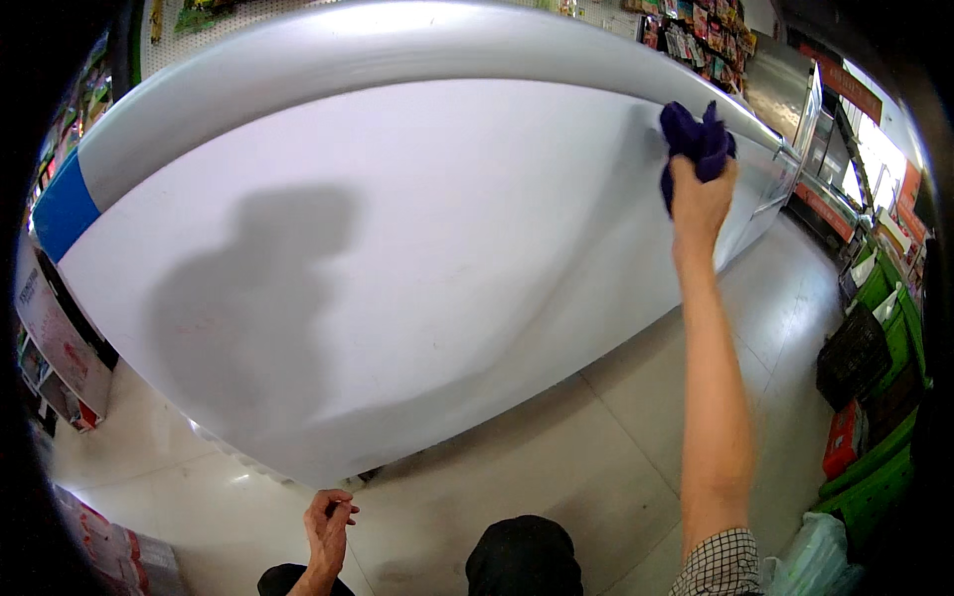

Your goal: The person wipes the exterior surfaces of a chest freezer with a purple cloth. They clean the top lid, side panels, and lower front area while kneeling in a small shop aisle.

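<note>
A large white panel (447,246), the side of what looks like a chest freezer, fills the middle of the view below a rounded silver-grey rim (358,45) with a blue corner piece (65,208). My right hand (702,197) is stretched out to the upper right and grips a bunched dark purple cloth (697,141) against the panel's upper right part, near the rim. Low in the view, my left hand (329,525) is held over the floor by the panel's bottom corner, fingers loosely curled with nothing visible in them. My shadow falls on the panel's left half.
Tiled floor (596,447) lies below the panel. Green crates (879,462), a black basket (853,354) and a pale plastic bag (812,559) stand at the right. Wrapped packages (119,544) lie at lower left. Packets hang on a display (700,37) behind.
</note>
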The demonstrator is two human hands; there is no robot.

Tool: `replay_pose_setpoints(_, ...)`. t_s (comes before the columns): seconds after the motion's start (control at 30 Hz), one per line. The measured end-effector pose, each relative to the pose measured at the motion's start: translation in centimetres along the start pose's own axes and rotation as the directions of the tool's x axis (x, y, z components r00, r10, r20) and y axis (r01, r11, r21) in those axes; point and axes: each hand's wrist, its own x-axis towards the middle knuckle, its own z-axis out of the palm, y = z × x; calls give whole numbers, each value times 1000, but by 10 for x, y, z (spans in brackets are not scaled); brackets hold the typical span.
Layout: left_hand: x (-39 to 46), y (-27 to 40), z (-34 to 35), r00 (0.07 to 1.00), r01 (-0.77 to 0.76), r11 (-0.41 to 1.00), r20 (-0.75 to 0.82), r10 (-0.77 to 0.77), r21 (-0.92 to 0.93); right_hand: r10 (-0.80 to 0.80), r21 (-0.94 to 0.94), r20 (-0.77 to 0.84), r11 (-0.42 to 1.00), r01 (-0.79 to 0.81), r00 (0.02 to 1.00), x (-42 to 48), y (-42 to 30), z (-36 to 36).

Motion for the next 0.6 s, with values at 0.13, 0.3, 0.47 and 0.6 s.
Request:
replay_pose_setpoints(0.13,5,-5,5,1000,-4,999,20,3,44,-411,133,330,911,389,850,-68,-61,3)
replay_pose_setpoints(0.3,10,-12,6,999,44,998,7,-45,33,-868,-39,150,474,880,474,-25,-119,41)
replay_pose_setpoints(0.47,13,-8,9,998,59,998,8,-59,-6,-854,105,128,518,849,505,-46,-109,54)
replay_pose_setpoints(0.6,10,-8,5,999,47,997,21,-45,-57,-714,44,251,683,729,654,-95,-78,41)
